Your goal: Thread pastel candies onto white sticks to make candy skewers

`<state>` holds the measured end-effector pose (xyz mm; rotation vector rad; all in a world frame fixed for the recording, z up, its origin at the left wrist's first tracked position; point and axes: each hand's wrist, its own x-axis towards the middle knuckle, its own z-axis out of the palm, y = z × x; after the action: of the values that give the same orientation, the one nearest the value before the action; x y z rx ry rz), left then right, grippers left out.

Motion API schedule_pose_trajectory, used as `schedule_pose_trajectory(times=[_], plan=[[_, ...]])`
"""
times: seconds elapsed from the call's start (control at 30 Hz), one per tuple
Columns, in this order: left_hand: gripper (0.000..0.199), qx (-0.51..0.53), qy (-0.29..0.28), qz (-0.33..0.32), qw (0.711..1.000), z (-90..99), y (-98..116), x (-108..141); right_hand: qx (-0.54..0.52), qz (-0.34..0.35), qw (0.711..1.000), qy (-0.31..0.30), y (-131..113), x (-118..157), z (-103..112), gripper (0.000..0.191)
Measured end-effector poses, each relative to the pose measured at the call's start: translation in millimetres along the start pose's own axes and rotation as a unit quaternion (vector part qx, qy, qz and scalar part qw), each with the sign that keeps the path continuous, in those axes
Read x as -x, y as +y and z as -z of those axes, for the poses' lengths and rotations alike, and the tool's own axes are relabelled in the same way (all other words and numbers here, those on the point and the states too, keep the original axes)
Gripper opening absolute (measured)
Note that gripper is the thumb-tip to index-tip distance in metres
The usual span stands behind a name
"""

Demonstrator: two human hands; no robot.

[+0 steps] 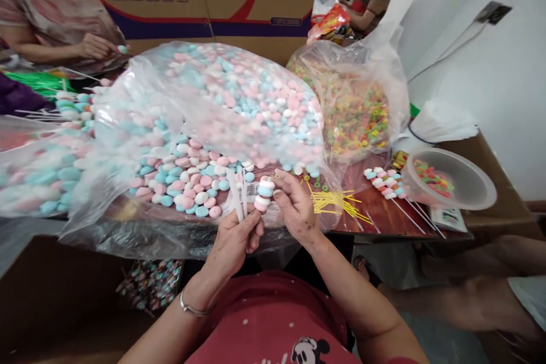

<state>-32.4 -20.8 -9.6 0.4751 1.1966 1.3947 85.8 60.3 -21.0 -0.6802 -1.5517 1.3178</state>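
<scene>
My left hand [239, 236] is closed round several white sticks [238, 193] and the lower end of a candy skewer. Pink, white and blue candies [264, 194] are stacked upright on that skewer, between my two hands. The fingers of my right hand [297, 205] are bent together at the top of the stack, touching it. Loose pink, blue and white candies [187, 179] lie on the table just beyond my left hand. Yellow sticks [336, 202] lie to the right of my right hand.
A big clear bag of candies [239, 96] fills the middle, beside a bag of coloured rings [356, 108]. At right are finished-looking skewers [386, 183] and a plastic bowl [473, 182]. Two people sit beyond; another person's legs show at right. A box holds wrapped pieces [153, 284].
</scene>
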Motion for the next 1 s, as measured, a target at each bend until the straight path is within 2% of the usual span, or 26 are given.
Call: schedule_pose_trajectory(times=[0.2, 0.33, 0.47, 0.67, 0.77, 0.83, 0.9, 1.0], plan=[[0.039, -0.036, 0.001, 0.010, 0.999, 6.7, -7, 2, -0.121, -0.071, 0.990, 0.017, 2, 4, -7, 0.038], [0.041, -0.074, -0.005, 0.019, 0.997, 9.9, -9, 3, -0.169, -0.126, 0.977, 0.042, 1, 0, -9, 0.033], [0.040, -0.067, -0.001, 0.029, 0.997, 12.3, -11, 4, -0.198, -0.161, 0.965, 0.066, -1, -3, -10, 0.029], [0.039, -0.062, 0.051, -0.009, 0.997, 12.9, -18, 5, -0.134, -0.157, 0.978, 0.021, -2, -1, -8, 0.027], [0.036, -0.062, 0.060, -0.025, 0.996, 13.1, -19, 3, -0.043, -0.126, 0.991, -0.020, -11, 2, -1, 0.027], [0.034, -0.062, 0.065, -0.039, 0.995, 13.6, -18, 2, -0.003, -0.090, 0.996, -0.022, -20, 4, 10, 0.030], [0.031, -0.060, 0.068, -0.053, 0.994, 14.5, -16, 0, 0.015, -0.050, 0.998, 0.031, -29, 6, 28, 0.031], [0.026, -0.056, 0.074, -0.070, 0.993, 16.0, -13, -3, 0.052, -0.015, 0.979, 0.196, -40, 4, 65, 0.022]])
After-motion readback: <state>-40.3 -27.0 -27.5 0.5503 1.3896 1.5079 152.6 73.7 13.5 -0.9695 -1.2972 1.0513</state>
